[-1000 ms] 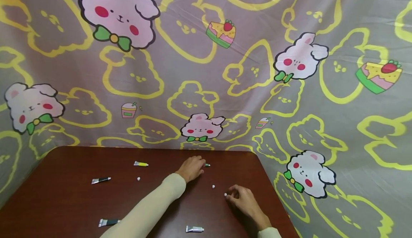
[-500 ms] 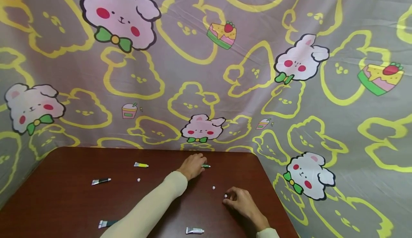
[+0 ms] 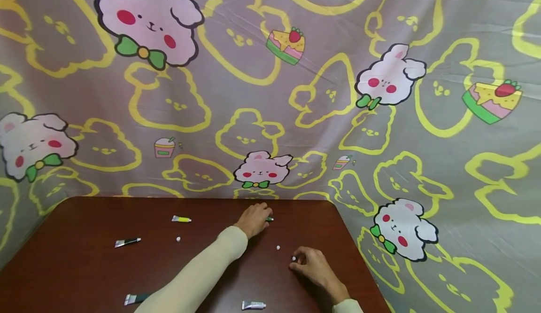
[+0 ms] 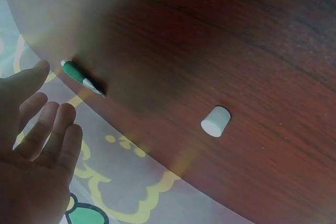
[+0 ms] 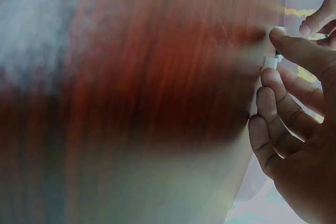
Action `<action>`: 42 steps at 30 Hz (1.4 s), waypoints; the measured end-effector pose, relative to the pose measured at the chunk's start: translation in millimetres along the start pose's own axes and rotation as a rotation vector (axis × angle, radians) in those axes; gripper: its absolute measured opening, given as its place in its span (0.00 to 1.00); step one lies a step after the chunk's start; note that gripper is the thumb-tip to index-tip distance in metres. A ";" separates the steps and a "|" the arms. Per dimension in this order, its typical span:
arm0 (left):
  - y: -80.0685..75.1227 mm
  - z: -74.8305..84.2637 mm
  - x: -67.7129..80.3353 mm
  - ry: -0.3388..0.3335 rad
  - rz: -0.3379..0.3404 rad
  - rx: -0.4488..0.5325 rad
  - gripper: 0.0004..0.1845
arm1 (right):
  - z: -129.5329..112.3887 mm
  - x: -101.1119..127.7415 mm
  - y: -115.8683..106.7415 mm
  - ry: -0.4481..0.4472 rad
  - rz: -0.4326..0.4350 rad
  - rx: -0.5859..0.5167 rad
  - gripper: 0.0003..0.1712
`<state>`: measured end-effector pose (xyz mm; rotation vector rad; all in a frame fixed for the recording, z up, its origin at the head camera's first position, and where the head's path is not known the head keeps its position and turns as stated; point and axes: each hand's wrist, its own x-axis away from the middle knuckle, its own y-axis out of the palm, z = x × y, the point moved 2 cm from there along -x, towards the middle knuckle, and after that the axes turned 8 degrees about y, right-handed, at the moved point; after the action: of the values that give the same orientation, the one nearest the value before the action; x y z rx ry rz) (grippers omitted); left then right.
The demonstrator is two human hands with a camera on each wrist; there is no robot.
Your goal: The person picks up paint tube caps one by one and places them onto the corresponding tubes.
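At the back of the table my left hand (image 3: 253,220) lies beside a small green paint tube (image 4: 79,76). In the left wrist view its relaxed fingers stand apart from the tube, which has a white cap end. Toward the right side, my right hand (image 3: 314,267) has thumb and index finger on either side of a small white cap (image 5: 270,63). The cap sits right at the index fingertip, with a gap to the thumb. Another white cap (image 3: 278,247) stands just left of this hand, and a third white cap (image 3: 178,239) is farther left.
On the brown table (image 3: 93,266) lie a yellow paint tube (image 3: 181,219), a black tube (image 3: 127,242), a dark tube (image 3: 136,299) partly behind the left sleeve, and a white tube (image 3: 253,305). Patterned cloth (image 3: 253,134) hangs behind and to the right.
My right thumb and index finger have come forward around the white cap, which stays in place. The left hand barely shifts by the green tube. The whole head view moves slightly.
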<state>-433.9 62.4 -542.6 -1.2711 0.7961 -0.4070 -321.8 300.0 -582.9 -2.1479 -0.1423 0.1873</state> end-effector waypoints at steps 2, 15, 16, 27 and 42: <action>3.1 -0.8 -1.0 -0.004 0.006 -0.004 0.15 | -0.1 -0.3 -0.1 -0.006 0.004 0.008 0.12; 16.3 -2.9 -6.7 -0.012 -0.014 -0.015 0.17 | 5.3 0.8 0.6 -0.031 0.050 0.045 0.08; 16.6 -2.8 -6.9 -0.012 -0.018 -0.014 0.17 | 5.4 1.1 1.0 -0.030 0.050 0.047 0.08; 20.8 -4.2 -6.5 -0.015 -0.018 -0.009 0.18 | 5.6 2.0 2.8 -0.011 0.045 0.041 0.08; 33.5 -12.4 -11.1 -0.029 -0.049 0.035 0.18 | 7.1 3.7 -2.2 -0.029 0.063 0.017 0.06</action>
<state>-455.4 70.6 -572.0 -1.2632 0.7321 -0.4389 -319.5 307.7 -585.2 -2.1350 -0.0902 0.2555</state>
